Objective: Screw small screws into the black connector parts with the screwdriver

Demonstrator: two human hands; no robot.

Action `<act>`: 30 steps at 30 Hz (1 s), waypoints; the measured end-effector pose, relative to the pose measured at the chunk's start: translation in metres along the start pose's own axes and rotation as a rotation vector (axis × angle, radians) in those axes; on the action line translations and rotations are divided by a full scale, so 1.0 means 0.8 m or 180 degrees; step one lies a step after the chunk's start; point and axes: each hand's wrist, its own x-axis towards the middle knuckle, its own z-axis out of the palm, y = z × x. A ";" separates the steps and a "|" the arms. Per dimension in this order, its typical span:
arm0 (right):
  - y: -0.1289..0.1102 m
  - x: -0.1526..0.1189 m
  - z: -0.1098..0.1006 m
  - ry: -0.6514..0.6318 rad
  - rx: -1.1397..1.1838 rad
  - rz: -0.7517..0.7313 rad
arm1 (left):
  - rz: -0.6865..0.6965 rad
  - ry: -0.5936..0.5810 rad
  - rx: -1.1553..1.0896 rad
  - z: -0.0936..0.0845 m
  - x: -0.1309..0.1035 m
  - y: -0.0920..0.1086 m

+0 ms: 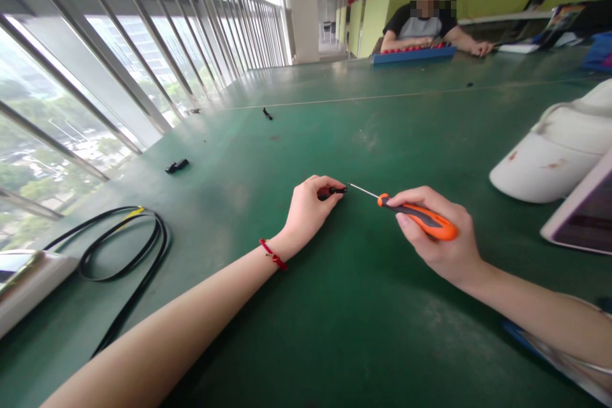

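My left hand (313,207), with a red cord bracelet on its wrist, is closed on a small black part (338,190) just above the green table (306,331). My right hand (442,236) grips an orange and black screwdriver (421,215) by its handle. The thin metal shaft points left, and its tip is close to the black part's right end. Whether tip and part touch, I cannot tell. The fingers of my left hand hide much of the part.
A black cable (165,236) lies looped at the left, near a white box (43,287). Small black pieces (177,166) lie further back. A white container (549,153) and a tablet-like device (583,210) stand at right. A person (421,29) sits behind a blue tray (414,55).
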 end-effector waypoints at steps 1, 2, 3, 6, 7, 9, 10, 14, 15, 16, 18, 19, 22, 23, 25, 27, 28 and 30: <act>-0.002 0.000 -0.001 0.0022 -0.0019 -0.0016 | 0.0000 0.0024 0.0078 0.000 0.000 0.000; -0.003 0.000 -0.002 0.0034 -0.0033 -0.0032 | -0.0003 0.0033 0.0124 0.000 0.000 0.001; -0.005 0.000 -0.003 0.0038 -0.0045 -0.0053 | -0.0002 0.0021 0.0144 0.000 0.000 0.001; -0.007 0.000 -0.005 0.0034 -0.0064 -0.0152 | 0.0012 -0.0052 0.0181 0.001 0.000 0.000; -0.007 0.000 -0.006 0.0031 -0.0064 -0.0183 | 0.0011 -0.0075 0.0192 0.001 0.000 0.000; -0.008 0.001 -0.005 0.0027 -0.0062 -0.0207 | 0.0003 -0.0101 0.0210 0.001 0.000 0.000; -0.008 0.001 -0.005 0.0031 -0.0063 -0.0196 | 0.0002 -0.0111 0.0217 0.001 0.000 0.001; -0.007 0.001 -0.004 0.0093 -0.0097 -0.0102 | 0.0009 -0.0134 0.0266 0.001 -0.001 0.002; -0.006 0.001 -0.003 0.0087 -0.0093 -0.0088 | 0.0015 -0.0137 0.0278 0.001 -0.001 0.002; -0.006 0.001 -0.003 0.0060 -0.0084 -0.0074 | 0.0024 -0.0141 0.0285 0.001 0.000 0.002; -0.006 0.001 -0.003 0.0005 -0.0058 -0.0047 | 0.0043 -0.0147 0.0290 0.001 0.000 0.001; -0.006 0.001 -0.003 0.0007 -0.0054 -0.0034 | 0.0047 -0.0149 0.0292 0.001 0.000 0.001; -0.005 0.001 -0.003 0.0102 -0.0083 -0.0022 | 0.0034 -0.0142 0.0320 0.002 0.000 0.001; -0.005 0.001 -0.003 0.0118 -0.0087 -0.0030 | 0.0028 -0.0143 0.0321 0.002 0.000 0.000; -0.004 0.001 -0.003 0.0066 -0.0068 -0.0045 | 0.0031 -0.0162 0.0275 0.002 0.000 0.000; -0.004 0.001 -0.003 -0.0001 -0.0035 -0.0040 | 0.0045 -0.0188 0.0210 0.002 0.000 0.000; -0.004 0.000 -0.003 -0.0010 -0.0027 -0.0031 | 0.0049 -0.0190 0.0193 0.002 0.000 -0.001; -0.004 0.000 -0.004 0.0036 -0.0032 -0.0027 | 0.0044 -0.0179 0.0201 0.002 0.000 -0.001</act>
